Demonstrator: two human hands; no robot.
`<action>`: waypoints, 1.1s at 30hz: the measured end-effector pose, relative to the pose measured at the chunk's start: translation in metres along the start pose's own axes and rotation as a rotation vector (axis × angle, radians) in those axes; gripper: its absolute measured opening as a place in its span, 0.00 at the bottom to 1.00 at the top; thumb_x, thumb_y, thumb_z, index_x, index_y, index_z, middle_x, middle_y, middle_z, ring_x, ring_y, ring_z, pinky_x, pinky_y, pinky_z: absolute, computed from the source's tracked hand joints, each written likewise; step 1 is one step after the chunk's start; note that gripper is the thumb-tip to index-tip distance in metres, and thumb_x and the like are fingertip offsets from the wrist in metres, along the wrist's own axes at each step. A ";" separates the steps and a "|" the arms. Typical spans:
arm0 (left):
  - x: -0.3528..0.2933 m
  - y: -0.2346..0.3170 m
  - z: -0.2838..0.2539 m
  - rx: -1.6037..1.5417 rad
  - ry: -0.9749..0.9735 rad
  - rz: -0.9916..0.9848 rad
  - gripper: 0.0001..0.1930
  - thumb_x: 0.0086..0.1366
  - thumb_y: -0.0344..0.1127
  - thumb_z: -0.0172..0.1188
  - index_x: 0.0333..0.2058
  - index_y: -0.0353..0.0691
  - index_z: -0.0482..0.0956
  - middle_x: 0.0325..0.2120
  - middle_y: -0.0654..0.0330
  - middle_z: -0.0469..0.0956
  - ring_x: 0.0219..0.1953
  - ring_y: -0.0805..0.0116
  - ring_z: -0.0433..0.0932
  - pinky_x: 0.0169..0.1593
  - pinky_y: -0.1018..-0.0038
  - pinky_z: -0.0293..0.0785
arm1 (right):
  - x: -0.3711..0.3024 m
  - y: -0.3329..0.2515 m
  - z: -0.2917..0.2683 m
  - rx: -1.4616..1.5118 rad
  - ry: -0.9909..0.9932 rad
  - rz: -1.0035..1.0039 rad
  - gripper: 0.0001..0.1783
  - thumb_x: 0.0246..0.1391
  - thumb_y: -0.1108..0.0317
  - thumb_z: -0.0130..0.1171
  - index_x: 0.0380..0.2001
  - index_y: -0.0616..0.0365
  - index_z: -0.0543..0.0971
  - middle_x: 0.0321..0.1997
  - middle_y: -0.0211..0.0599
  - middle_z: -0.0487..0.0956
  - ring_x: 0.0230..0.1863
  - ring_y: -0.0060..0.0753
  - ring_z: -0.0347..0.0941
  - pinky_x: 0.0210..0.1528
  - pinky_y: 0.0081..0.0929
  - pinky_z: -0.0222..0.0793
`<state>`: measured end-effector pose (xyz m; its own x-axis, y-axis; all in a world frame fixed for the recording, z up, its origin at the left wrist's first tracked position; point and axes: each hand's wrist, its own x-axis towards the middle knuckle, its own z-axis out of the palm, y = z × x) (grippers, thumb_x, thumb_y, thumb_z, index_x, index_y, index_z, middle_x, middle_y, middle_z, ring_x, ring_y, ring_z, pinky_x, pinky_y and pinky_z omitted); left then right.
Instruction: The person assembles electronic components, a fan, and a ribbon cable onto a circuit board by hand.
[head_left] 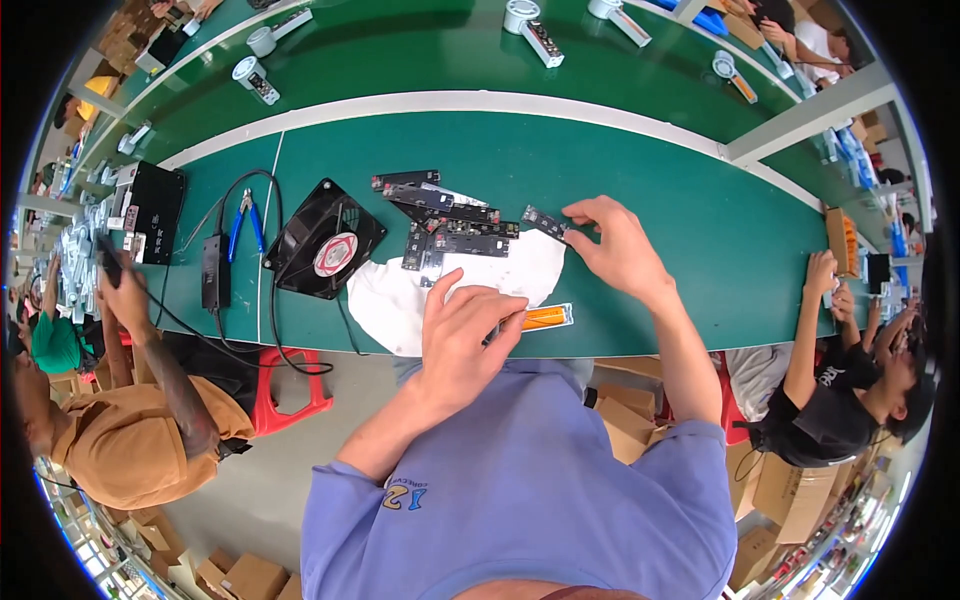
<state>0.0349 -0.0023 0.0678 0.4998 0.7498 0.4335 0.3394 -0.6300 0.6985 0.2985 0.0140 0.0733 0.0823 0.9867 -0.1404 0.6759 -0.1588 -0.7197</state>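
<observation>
My right hand (625, 250) pinches the end of a small black circuit board (543, 221) between thumb and forefinger, just above the green tabletop. My left hand (465, 335) is curled at the near edge of the table, its thumb and fingers closed on one end of an orange battery (546, 317) in a pale holder. Beyond that hand, several black circuit boards (470, 243) lie overlapping in a loose pile, partly on a white cloth (385, 305). The held end of the battery holder is mostly hidden by my fingers.
Left of the cloth stands a black fan (330, 240), then blue-handled cutters (246, 222) and a black power adapter (215, 272) with cables. A black box (160, 212) sits farther left. Handheld grey devices (535, 35) lie on the raised far shelf. Co-workers sit at both sides.
</observation>
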 end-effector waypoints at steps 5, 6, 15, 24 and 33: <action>0.001 0.003 0.002 -0.013 -0.036 -0.019 0.09 0.60 0.26 0.71 0.40 0.42 0.88 0.33 0.64 0.87 0.40 0.66 0.83 0.70 0.55 0.62 | -0.001 0.001 0.016 -0.122 0.192 -0.318 0.18 0.55 0.71 0.71 0.49 0.64 0.85 0.47 0.46 0.84 0.53 0.53 0.76 0.59 0.44 0.72; 0.001 0.003 0.003 -0.005 -0.026 -0.020 0.09 0.60 0.26 0.71 0.40 0.42 0.88 0.33 0.64 0.86 0.40 0.66 0.83 0.70 0.56 0.62 | 0.004 0.005 0.022 -0.142 0.189 -0.355 0.17 0.56 0.72 0.70 0.49 0.64 0.85 0.46 0.46 0.84 0.52 0.53 0.77 0.58 0.43 0.73; -0.001 0.005 0.007 0.024 0.029 -0.048 0.08 0.60 0.26 0.72 0.39 0.42 0.88 0.32 0.66 0.86 0.38 0.67 0.82 0.69 0.56 0.63 | -0.012 -0.005 0.017 -0.053 0.374 -0.289 0.19 0.65 0.77 0.60 0.59 0.60 0.78 0.50 0.49 0.79 0.48 0.54 0.80 0.49 0.41 0.80; 0.005 0.000 0.009 0.067 0.069 -0.010 0.09 0.57 0.27 0.73 0.37 0.44 0.87 0.31 0.67 0.85 0.39 0.65 0.80 0.69 0.56 0.62 | -0.073 -0.028 0.022 0.904 -0.086 0.069 0.19 0.67 0.77 0.64 0.60 0.63 0.77 0.50 0.31 0.78 0.45 0.18 0.77 0.45 0.20 0.76; 0.003 -0.001 0.010 0.080 0.061 -0.023 0.09 0.57 0.27 0.72 0.37 0.44 0.85 0.32 0.67 0.85 0.40 0.64 0.79 0.67 0.56 0.63 | -0.088 -0.035 0.040 0.914 -0.115 0.100 0.17 0.72 0.74 0.58 0.61 0.64 0.77 0.47 0.36 0.80 0.42 0.26 0.81 0.42 0.25 0.77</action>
<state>0.0441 -0.0013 0.0625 0.4427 0.7738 0.4530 0.4138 -0.6245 0.6624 0.2376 -0.0688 0.0836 0.0029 0.9649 -0.2626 -0.1753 -0.2581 -0.9501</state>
